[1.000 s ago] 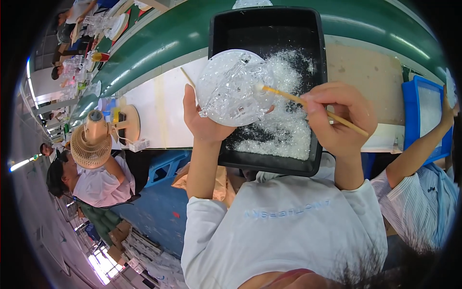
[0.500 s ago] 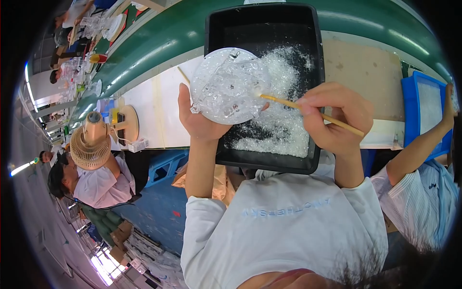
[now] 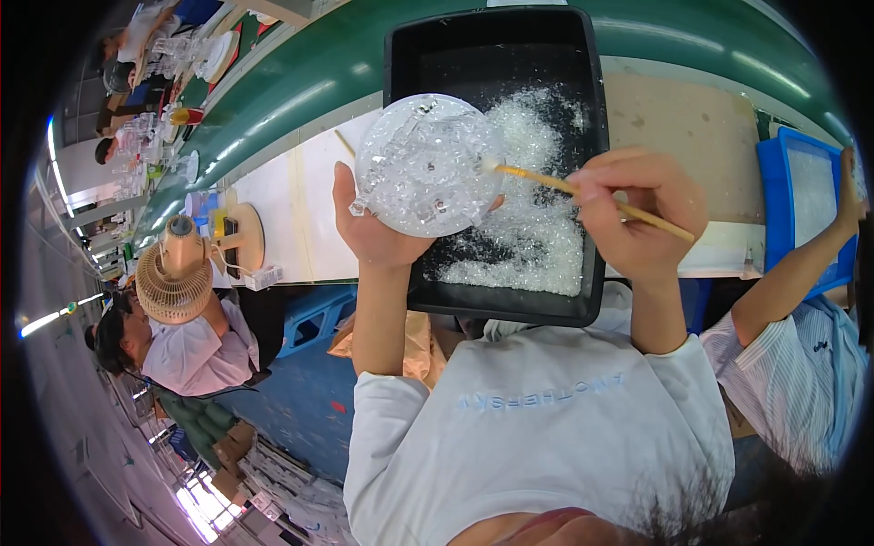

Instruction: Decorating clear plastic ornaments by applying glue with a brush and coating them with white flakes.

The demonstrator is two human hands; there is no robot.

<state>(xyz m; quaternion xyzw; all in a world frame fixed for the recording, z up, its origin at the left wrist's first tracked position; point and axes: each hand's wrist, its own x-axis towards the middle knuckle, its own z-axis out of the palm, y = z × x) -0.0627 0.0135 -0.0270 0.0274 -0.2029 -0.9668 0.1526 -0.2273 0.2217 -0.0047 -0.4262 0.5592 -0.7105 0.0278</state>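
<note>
Cupping the clear, brittle-looking disc (image 3: 426, 164) from below, the left hand (image 3: 373, 232) supports it by the rim while the right hand (image 3: 637, 214) pinches a light stick (image 3: 583, 191).

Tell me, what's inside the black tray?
The black tray holds a heap of small clear crystal beads, mostly toward its right and near side. The left hand holds a clear round dish over the left part, hiding what lies under it.

Left hand (image 3: 378, 232), mid-frame, is raised with fingers cupped and gripping; right hand (image 3: 637, 214), right of centre, pinches closed, forearm rising from below.
</note>
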